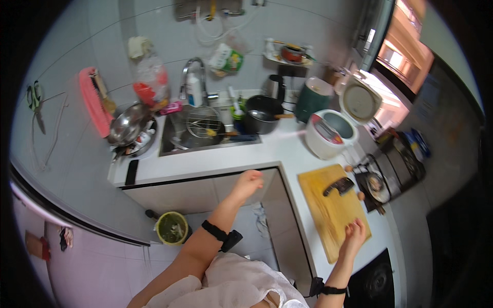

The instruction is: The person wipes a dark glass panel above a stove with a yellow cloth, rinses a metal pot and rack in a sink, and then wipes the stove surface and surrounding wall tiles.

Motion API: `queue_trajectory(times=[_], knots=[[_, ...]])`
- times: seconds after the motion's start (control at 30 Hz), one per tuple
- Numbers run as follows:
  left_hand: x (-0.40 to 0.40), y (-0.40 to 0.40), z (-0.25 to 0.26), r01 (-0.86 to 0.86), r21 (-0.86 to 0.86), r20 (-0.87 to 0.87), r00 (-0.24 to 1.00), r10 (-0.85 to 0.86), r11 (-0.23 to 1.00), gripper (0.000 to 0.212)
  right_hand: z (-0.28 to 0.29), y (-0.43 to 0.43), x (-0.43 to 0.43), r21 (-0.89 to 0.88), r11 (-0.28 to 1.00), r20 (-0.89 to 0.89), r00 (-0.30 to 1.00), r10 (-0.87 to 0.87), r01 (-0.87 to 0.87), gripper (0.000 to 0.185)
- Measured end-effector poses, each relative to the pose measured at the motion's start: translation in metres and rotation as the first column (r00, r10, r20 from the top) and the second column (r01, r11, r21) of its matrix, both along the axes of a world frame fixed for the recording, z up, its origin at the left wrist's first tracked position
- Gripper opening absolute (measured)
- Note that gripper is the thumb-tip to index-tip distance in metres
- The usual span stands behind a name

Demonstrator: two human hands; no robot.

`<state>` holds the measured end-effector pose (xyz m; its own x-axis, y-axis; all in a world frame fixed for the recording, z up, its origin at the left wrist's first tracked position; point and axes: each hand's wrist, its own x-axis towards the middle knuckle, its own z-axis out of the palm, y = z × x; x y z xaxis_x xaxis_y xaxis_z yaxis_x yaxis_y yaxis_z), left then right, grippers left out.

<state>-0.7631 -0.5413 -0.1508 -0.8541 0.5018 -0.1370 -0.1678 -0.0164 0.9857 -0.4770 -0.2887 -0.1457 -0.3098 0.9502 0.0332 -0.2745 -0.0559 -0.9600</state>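
Note:
My left hand [248,185] hangs in the air in front of the base cabinets, its fingers loosely curled with nothing visible in them. Over the near right corner of a wooden cutting board [323,215] is my right hand [353,236], also with no object showing, its fingers bent and a little apart. A cleaver [339,186] with a dark blade lies on the far part of the board, beyond my right hand. Both forearms wear black straps with small devices. Motion blurs the fingers somewhat.
Beyond the board stands a rice cooker [327,134] with its lid raised. A steel sink [165,148] holds a pan and a wire rack. A black pot [264,115] sits beside it. An induction cooktop [375,281] is at lower right, a yellow-rimmed bin [172,228] on the floor.

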Motion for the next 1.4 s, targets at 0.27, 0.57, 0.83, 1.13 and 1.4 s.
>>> queue_trajectory(times=[0.27,0.57,0.83,1.13,1.4], knots=[[-0.15,-0.134,-0.009,-0.451,-0.146,-0.012,0.891,0.455,0.88,0.032,-0.001,-0.109,-0.294,-0.191,0.697,0.067,0.699,0.712,-0.691,0.018],[-0.327,-0.163,-0.007,-0.602,-0.241,-0.23,0.797,0.558,0.761,0.027,-0.048,-0.13,-0.516,-0.3,0.354,0.05,0.356,0.933,-0.886,0.015],[-0.455,-0.173,-0.066,-0.709,-0.399,-0.291,0.7,0.653,0.582,0.027,-0.049,-0.129,-0.631,-0.417,0.192,0.047,0.19,0.981,-0.889,0.017],[-0.519,-0.147,0.019,-0.819,-0.203,-0.746,0.484,0.458,0.536,0.029,-0.018,-0.138,-0.719,0.095,0.237,0.49,0.252,0.834,-0.967,0.028],[-0.531,-0.157,-0.029,-0.619,-0.391,-0.531,0.757,0.382,0.681,0.033,-0.029,-0.204,-0.876,0.345,-0.193,0.911,0.377,-0.167,-0.919,0.037]])
